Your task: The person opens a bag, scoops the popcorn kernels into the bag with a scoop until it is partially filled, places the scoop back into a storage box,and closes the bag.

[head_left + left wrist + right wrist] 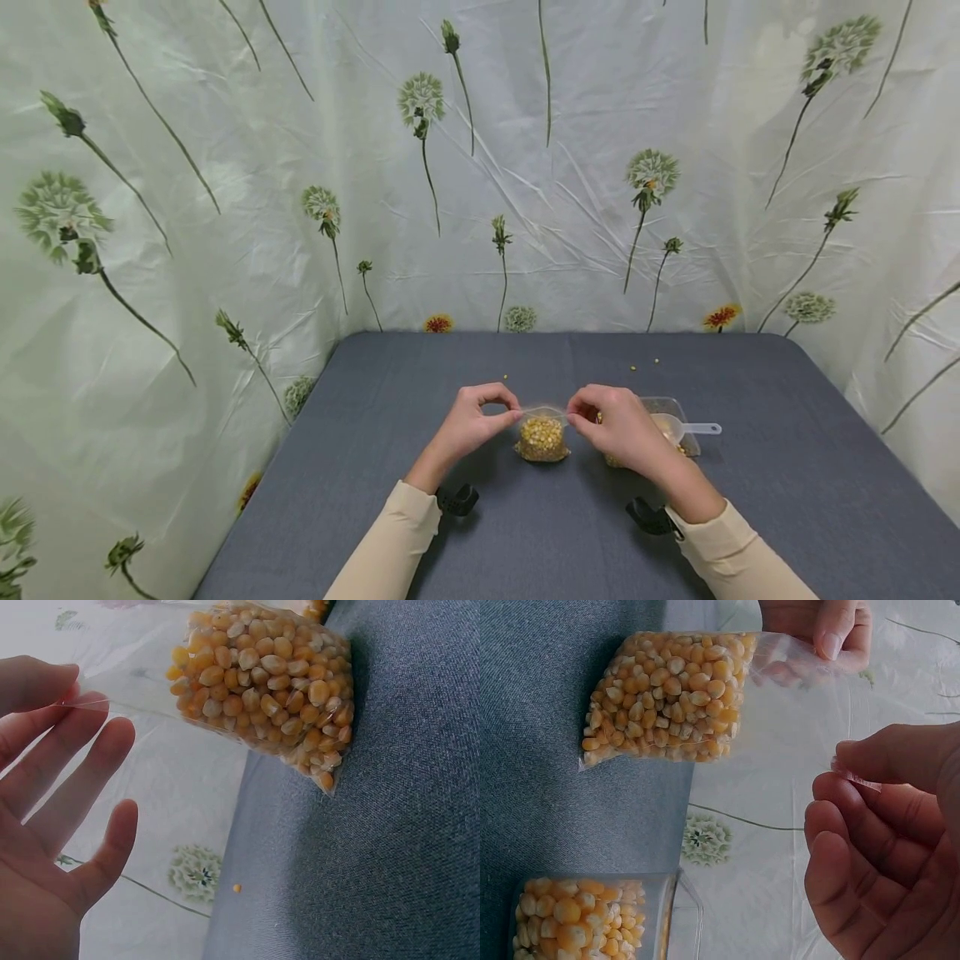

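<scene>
A clear plastic bag point(543, 439) part filled with yellow corn kernels stands upright on the table, between the two hands. My left hand point(480, 418) pinches one top corner of it between thumb and forefinger. At the opposite top corner, my right hand point(615, 423) pinches the plastic the same way. The left wrist view shows kernels point(262, 682) packed in the lower part of the bag, with bare film above. In the right wrist view the top edge of the bag point(802, 712) is stretched between both hands.
Behind my right hand sits a clear plastic container point(693, 442) of corn kernels, with a translucent scoop point(701, 428) lying across it. A few loose kernels point(633, 367) dot the grey-blue table point(420, 375). A flower-printed curtain point(562, 250) hangs behind the table.
</scene>
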`<state>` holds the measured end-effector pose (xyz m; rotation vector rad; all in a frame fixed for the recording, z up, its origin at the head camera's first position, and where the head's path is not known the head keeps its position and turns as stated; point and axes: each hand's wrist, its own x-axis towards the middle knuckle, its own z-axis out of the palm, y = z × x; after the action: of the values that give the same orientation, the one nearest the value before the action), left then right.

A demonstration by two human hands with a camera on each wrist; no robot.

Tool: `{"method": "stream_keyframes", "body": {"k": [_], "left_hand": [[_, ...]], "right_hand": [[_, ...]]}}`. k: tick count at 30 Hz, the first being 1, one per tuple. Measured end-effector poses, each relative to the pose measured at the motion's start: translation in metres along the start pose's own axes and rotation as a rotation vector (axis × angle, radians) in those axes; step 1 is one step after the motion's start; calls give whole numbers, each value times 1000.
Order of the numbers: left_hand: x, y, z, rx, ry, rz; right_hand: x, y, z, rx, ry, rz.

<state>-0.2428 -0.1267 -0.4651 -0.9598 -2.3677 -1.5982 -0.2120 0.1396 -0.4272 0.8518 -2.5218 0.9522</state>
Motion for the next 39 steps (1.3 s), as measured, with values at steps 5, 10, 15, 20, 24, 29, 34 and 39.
{"method": "stream_keyframes", "body": {"k": [5, 10, 15, 20, 24, 29, 34, 39], "left_hand": [[0, 0, -1, -19, -15, 18], [0, 0, -1, -21, -26, 35], [0, 1, 2, -13, -40, 50], [1, 5, 5, -2, -27, 54], [0, 19, 5, 3, -23, 57], [2, 5, 8, 18, -22, 95], [2, 1, 9, 13, -32, 104], [0, 5, 11, 2, -60, 89]], "right_hand": [[-1, 1, 2, -25, 4, -18], [0, 1, 3, -48, -2, -28], [-1, 2, 4, -52, -14, -34], [-1, 2, 5, -55, -33, -38], [-1, 2, 5, -48, -35, -40], [-2, 2, 7, -59, 7, -73], [-2, 1, 9, -75, 36, -83], [-3, 1, 12, -67, 19, -64]]}}
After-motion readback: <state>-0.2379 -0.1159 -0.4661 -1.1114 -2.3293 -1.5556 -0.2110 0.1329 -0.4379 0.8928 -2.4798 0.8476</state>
